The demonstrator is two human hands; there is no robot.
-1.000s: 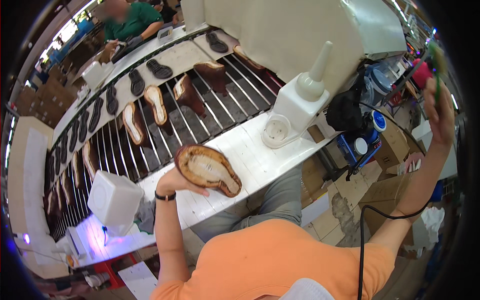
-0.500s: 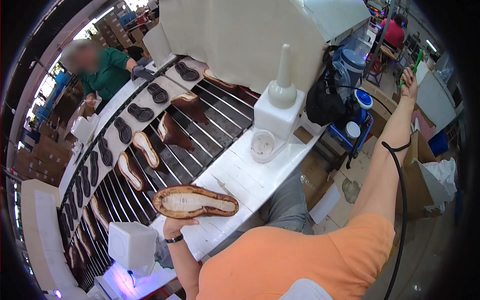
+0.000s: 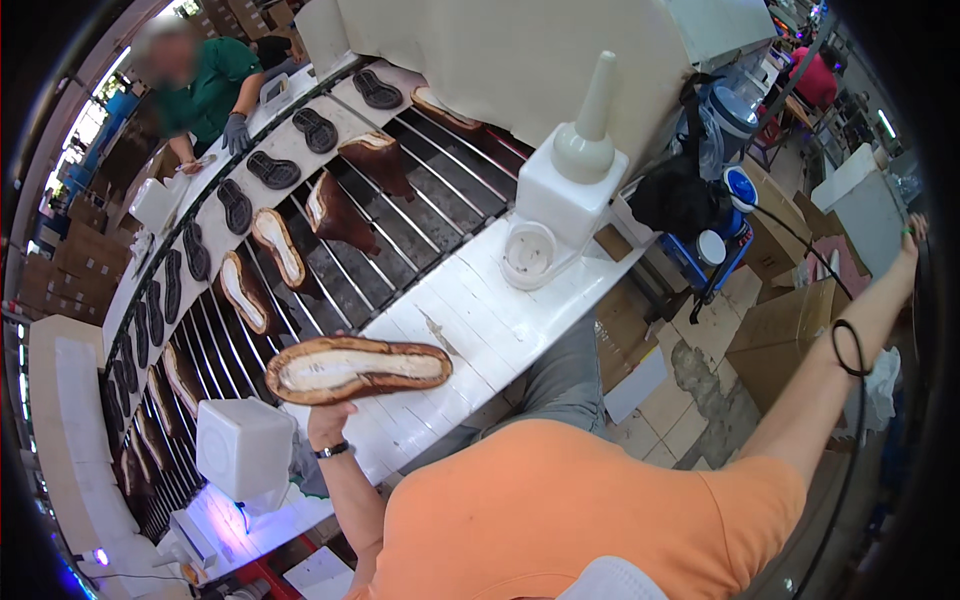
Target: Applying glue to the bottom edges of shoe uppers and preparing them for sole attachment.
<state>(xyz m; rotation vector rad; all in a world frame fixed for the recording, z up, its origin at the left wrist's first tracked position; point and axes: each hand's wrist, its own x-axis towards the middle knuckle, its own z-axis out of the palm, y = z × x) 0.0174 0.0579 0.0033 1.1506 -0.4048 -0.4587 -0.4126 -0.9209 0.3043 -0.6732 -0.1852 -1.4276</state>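
My left hand (image 3: 328, 424) holds a brown shoe upper (image 3: 360, 372) from below, over the white ledge. Its pale underside, with a brown border, faces up. Far to the right, my right arm is stretched out. My right hand (image 3: 914, 234) is small and dark at the picture's rim, closed around a thin green object that barely shows. A black cord (image 3: 852, 362) loops by that forearm. On the slatted conveyor (image 3: 400, 262) beyond lie several more brown uppers (image 3: 278, 248), some showing pale undersides. Black soles (image 3: 272, 170) line the strip behind them.
A white squeeze bottle (image 3: 585, 150) and a clear round cup (image 3: 528, 254) stand on the white ledge (image 3: 470, 290). At lower left is a white box-shaped container (image 3: 244, 446). Across the conveyor stands a person in green (image 3: 215, 92) with a gloved hand. Cardboard boxes (image 3: 785, 335) sit at right.
My right hand has swung farther right and lower, toward the rim. The upper in my left hand sits slightly farther left and higher. The other person's gloved hand has shifted left along the sole strip.
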